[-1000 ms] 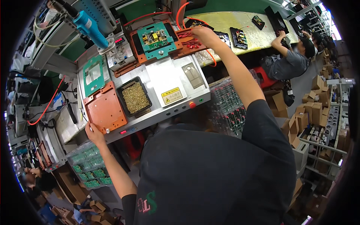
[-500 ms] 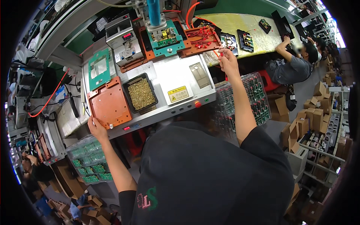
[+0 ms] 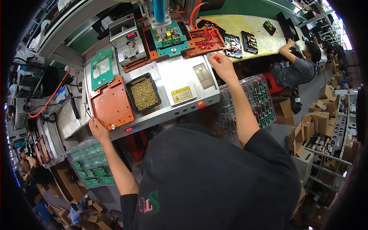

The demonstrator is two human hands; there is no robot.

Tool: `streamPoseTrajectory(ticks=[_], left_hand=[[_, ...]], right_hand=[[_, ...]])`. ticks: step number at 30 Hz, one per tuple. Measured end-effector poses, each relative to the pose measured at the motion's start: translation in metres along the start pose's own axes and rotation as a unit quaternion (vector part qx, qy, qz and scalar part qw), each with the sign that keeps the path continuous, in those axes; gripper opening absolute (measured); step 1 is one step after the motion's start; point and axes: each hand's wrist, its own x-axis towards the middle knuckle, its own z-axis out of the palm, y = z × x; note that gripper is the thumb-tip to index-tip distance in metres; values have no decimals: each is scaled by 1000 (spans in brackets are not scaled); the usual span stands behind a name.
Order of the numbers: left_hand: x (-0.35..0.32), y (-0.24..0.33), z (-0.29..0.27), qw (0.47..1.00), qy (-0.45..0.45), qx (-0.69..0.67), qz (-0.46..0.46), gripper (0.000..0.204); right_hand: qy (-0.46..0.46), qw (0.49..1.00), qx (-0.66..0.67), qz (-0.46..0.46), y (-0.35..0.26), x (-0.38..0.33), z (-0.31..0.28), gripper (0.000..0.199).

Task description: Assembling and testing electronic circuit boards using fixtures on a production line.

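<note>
My right hand (image 3: 223, 69) is pinched around a small red part, a red wire lead (image 3: 216, 57) by its colour, over the right end of the white work surface. Just beyond it is an orange-brown tray (image 3: 205, 50) with red leads heaped in it. Fingers stretched out, my left hand (image 3: 99, 130) rests at the near left edge of an orange fixture plate (image 3: 111, 102). A black bin (image 3: 144, 94) of small brass-coloured parts stands beside that plate. Farther back, a green circuit board (image 3: 168, 41) sits in a teal fixture (image 3: 183, 43) under the press head (image 3: 160, 23).
A grey feeder with a red display (image 3: 128, 43) stands left of the press. Red stop button (image 3: 201, 105) on the front edge. Clear trays of boards hang low at right (image 3: 260, 103) and left (image 3: 92, 165). A co-worker (image 3: 297, 63) sits at the yellow-covered bench (image 3: 260, 25).
My right hand has drawn back leftward and nearer from the lead tray's right edge, with the red part between its fingers. My left hand stays at the plate's edge.
</note>
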Motion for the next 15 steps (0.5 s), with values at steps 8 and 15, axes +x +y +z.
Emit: streamPoseTrajectory(ticks=[8,15], left_hand=[[-6,-3,5,999,21,-28,-6,34],[-1,18,0,999,19,-20,23,30]], right_hand=[[-4,995,-94,-45,-33,-18,-1,37],[-11,992,-104,-65,-24,-34,4,34]])
